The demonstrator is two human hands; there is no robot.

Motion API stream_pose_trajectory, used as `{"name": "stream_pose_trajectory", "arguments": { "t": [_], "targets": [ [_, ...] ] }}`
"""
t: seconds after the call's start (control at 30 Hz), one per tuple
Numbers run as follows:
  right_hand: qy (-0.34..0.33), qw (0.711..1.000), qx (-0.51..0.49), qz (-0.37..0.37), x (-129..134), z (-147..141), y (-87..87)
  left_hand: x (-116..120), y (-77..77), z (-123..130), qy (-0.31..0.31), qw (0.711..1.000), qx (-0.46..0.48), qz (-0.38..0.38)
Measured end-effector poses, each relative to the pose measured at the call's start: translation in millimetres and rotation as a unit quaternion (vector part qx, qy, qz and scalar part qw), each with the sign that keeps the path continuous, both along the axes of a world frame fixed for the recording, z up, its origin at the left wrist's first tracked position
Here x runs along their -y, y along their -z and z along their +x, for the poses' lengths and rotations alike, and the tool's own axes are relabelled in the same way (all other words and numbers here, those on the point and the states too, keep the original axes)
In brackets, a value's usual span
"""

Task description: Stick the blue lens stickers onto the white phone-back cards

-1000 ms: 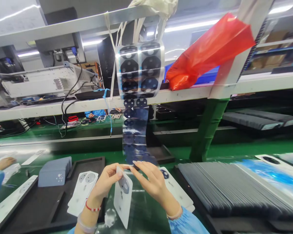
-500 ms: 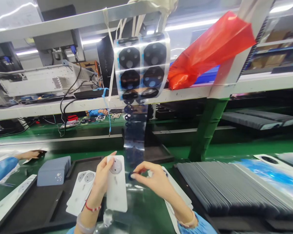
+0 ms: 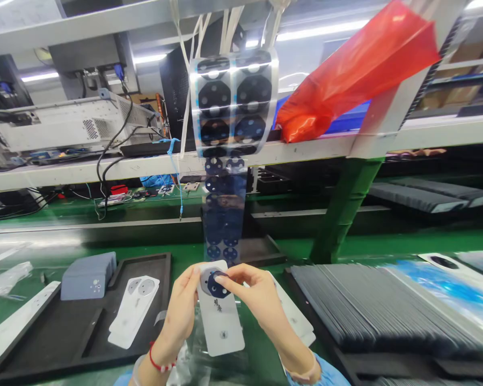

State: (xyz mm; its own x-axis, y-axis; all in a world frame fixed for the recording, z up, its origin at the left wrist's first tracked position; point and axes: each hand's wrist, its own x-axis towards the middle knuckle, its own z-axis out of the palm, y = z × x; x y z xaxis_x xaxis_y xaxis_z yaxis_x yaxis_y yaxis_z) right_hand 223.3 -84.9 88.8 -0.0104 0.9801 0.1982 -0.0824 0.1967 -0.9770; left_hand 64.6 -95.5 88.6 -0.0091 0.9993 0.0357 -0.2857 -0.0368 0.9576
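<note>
My left hand (image 3: 181, 305) grips a white phone back cover (image 3: 225, 338) by its upper left edge; the cover stands tilted before me, dark marks printed on its face. Between thumb and fingers of my right hand (image 3: 260, 297) is a dark round sticker with holes (image 3: 217, 287). It lies over the cover's round grey camera ring, partly offset to the lower right. Whether it is fully pressed on, I cannot tell. Straight ahead hangs a roll of similar dark stickers (image 3: 254, 94), its strip trailing down behind the cover.
A black tray (image 3: 123, 262) on the left bears white covers (image 3: 134, 308) and a stack of blue-grey covers (image 3: 86, 276). More white covers (image 3: 295, 311) lie by my right forearm. Dense rows of grey covers (image 3: 370, 305) fill the right. A red bag (image 3: 358, 69) hangs above a green post (image 3: 346, 209).
Both hands have come together: the cover moved right, and the sticker moved from beside it onto its camera ring. Another person's hand and sleeve at the far left have gone from view.
</note>
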Motion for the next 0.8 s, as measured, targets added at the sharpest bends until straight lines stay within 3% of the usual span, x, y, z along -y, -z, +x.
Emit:
{"name": "stream_pose_trajectory", "arguments": {
  "t": [0.17,0.8],
  "targets": [
    [0.073,0.996,0.034,0.043,3.4,-7.6,10.9,5.3,-2.8,2.5,0.012,0.996,0.087,-0.022],
    [0.118,0.989,0.054,0.075,10.3,-14.5,13.1,16.5,-15.5,5.5,0.04,0.99,0.132,-0.04]
  ]
}}
